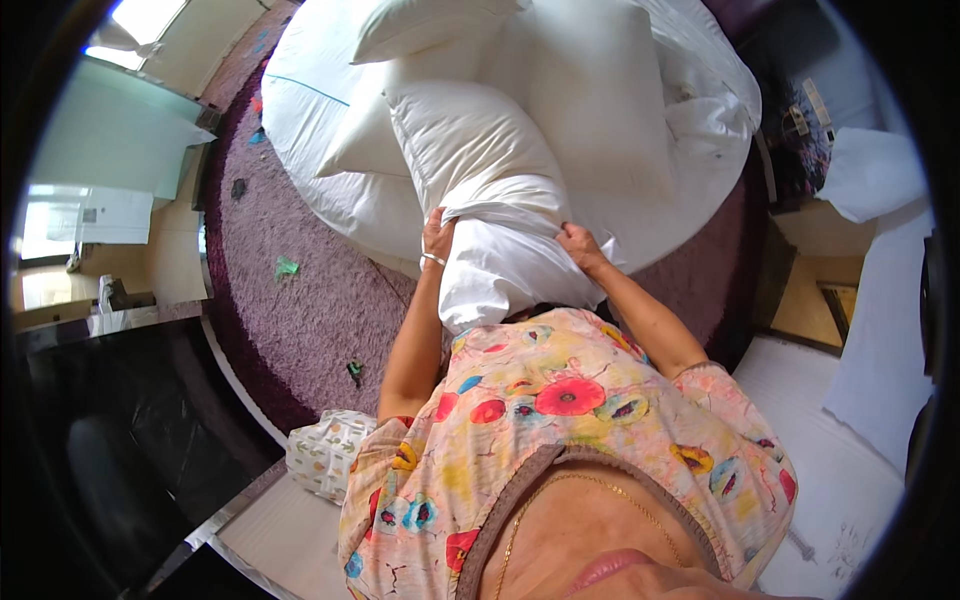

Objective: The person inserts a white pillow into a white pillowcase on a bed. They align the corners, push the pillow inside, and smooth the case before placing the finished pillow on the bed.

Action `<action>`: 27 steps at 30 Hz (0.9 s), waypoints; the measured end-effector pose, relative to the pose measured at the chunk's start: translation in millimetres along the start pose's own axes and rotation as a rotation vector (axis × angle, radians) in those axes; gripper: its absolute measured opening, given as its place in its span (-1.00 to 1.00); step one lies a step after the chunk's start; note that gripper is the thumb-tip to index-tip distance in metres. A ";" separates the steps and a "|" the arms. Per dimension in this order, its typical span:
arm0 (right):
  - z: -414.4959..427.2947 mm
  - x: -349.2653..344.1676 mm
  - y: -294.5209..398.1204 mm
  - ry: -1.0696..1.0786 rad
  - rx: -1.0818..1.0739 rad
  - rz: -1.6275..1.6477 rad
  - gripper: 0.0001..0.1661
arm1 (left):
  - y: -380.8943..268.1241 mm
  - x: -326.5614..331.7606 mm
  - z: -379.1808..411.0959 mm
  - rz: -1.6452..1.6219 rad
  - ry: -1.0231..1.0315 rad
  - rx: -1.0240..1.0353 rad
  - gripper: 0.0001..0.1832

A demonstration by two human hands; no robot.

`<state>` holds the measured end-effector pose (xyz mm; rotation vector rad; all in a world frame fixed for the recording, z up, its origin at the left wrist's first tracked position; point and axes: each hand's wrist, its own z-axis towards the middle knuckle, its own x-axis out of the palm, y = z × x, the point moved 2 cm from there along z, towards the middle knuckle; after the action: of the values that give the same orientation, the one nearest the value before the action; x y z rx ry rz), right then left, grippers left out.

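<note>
A cream pillow (484, 142) lies in front of me, its near end inside a white pillowcase (510, 262). My left hand (438, 238) grips the left edge of the pillowcase's opening, and a white band circles that wrist. On the other side, my right hand (583, 247) pinches the right edge of the same opening. The cloth is pulled around the pillow between both hands, and its closed end hangs down to my lap. The pillow's far end stays bare and rests against other white pillows (592, 97).
The pillows lie on a large round white cushion (315, 180) on a purple shaggy rug (300, 330). Green scraps (286, 268) dot the rug. A patterned white bundle (330, 454) sits by my left side. White fabric (881, 300) hangs at the right, and a black glossy panel (135, 427) stands at the left.
</note>
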<state>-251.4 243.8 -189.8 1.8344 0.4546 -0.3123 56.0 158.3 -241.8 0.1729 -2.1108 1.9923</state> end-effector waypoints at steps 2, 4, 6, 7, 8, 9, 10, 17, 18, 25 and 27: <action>0.3 -19.7 55.8 -0.091 -0.143 0.052 -0.70 | -7.7 -14.9 1.9 0.062 -0.058 0.005 -0.90; -9.1 -57.6 119.9 -0.122 -0.194 0.026 -0.70 | -52.9 9.9 2.6 -0.207 0.047 0.044 -0.92; -35.7 -82.1 199.2 -0.158 -0.239 0.043 -0.71 | -104.0 33.7 -0.1 -0.407 0.091 0.113 -0.96; -50.5 -90.2 226.1 -0.203 -0.353 -0.074 -0.74 | -128.6 47.1 -7.5 -0.427 0.097 0.106 -0.95; -64.2 -94.6 250.0 -0.240 -0.473 -0.193 -0.77 | -136.3 48.8 -13.3 -0.450 0.115 0.102 -0.91; -74.7 -93.2 263.0 -0.278 -0.590 -0.316 -0.80 | -139.7 49.6 -17.7 -0.475 0.135 0.096 -0.87; -78.7 -82.8 266.9 -0.247 -0.612 -0.410 -0.80 | -123.7 33.8 -23.0 -0.284 0.100 0.075 -0.83; -82.5 -18.1 153.5 0.044 -0.256 -0.553 -0.77 | -22.2 -22.9 -72.1 -0.046 0.077 -0.191 -0.78; -81.3 -16.4 131.3 0.093 -0.175 -0.524 -0.75 | -15.6 -25.3 -71.7 -0.020 0.100 -0.218 -0.79; -69.7 -42.6 55.0 0.501 0.352 0.695 -0.61 | -53.1 -7.7 -50.5 0.684 0.280 -0.143 -0.69; -62.1 -47.3 44.8 0.473 0.362 0.607 -0.53 | -83.4 13.0 -37.7 0.781 0.390 -0.156 -0.67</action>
<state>-273.9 284.2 -112.5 2.3028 0.1394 0.4935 67.1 191.3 -156.1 -1.1268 -2.2243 1.9480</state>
